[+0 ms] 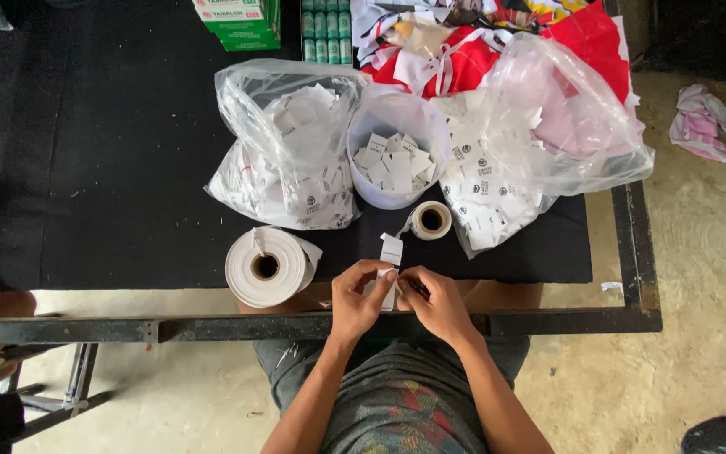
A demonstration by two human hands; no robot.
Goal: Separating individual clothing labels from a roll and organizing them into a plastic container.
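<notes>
Basically: black bench [128, 168], two bags of white labels [287, 160], white tub [397, 160], big roll [266, 266], small tape roll [430, 220]. Left hand [359, 298] and right hand [439, 303] both pinch a label strip [391, 250] at the bench's near edge. Best keep it taut, fold square.

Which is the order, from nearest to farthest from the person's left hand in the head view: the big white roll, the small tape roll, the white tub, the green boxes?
From the left hand:
1. Small tape roll, just above and to the right. The big white roll, to the left, is too close to call against it.
2. White tub, farther up the table.
3. Green boxes, at the far edge.
</notes>
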